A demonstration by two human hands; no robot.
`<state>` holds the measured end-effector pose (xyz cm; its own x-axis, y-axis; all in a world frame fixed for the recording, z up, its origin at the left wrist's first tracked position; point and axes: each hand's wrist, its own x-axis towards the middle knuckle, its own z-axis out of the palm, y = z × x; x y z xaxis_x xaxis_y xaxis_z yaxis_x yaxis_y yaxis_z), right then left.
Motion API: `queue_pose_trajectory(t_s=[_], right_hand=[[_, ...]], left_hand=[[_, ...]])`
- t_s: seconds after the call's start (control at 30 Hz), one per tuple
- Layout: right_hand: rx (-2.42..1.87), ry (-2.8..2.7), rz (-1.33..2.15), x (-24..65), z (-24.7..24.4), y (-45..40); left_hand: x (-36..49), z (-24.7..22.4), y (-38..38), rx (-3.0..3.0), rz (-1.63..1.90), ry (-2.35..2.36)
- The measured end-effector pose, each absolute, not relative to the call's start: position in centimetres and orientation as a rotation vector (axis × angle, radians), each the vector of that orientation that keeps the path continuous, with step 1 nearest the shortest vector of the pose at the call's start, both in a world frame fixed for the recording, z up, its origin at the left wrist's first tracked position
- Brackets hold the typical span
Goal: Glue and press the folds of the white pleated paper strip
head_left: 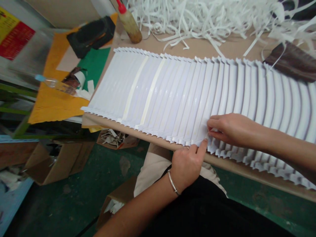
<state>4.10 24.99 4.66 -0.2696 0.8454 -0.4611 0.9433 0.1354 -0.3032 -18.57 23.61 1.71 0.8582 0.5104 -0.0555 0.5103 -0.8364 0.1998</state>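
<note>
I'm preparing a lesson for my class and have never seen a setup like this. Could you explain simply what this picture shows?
There is no machine here: a person works with two bare hands. The single picture comes from a camera worn on the head, looking forward and down, so the lap shows below the table.

Across the table runs a long row of white strips, laid closely side by side. The left hand touches its near edge; the right hand has its fingertips on the strips just beside it. Whether either grips a strip is too small to tell.

Beyond the row are a bottle with a red tip and a loose heap of thin white ribbons.
</note>
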Motion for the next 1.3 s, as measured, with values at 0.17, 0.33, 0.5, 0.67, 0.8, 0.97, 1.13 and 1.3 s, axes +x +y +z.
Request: queue_pose_trajectory(t_s=[0.17,0.33,0.5,0.67,0.8,0.97,1.13,1.3], right_hand=[[1.845,2.201,-0.847,7.0,5.5,27.0],[2.062,2.161,-0.793,13.0,5.7,31.5],[2.081,2.132,-0.684,14.4,4.6,34.2],[2.057,2.107,-0.666,13.4,4.3,34.7],[2.042,2.078,-0.707,13.2,4.5,34.9],[2.039,2.037,-0.681,13.1,4.3,34.9],[2.068,2.04,-0.611,14.9,3.9,35.8],[2.206,2.088,-0.607,18.3,3.4,37.9]], left_hand=[[-18.4,1.8,23.5,2.862,-0.073,0.782],[-18.4,1.6,23.5,2.882,-0.046,0.778],[-18.3,1.4,23.5,2.868,0.016,0.776],[-18.3,1.2,23.6,2.852,0.063,0.761],[-18.4,1.1,23.8,2.834,0.07,0.754],[-18.3,1.1,23.9,2.814,0.085,0.749],[-18.3,1.2,23.8,2.821,0.08,0.751],[-18.4,1.3,24.0,2.816,0.105,0.766]])
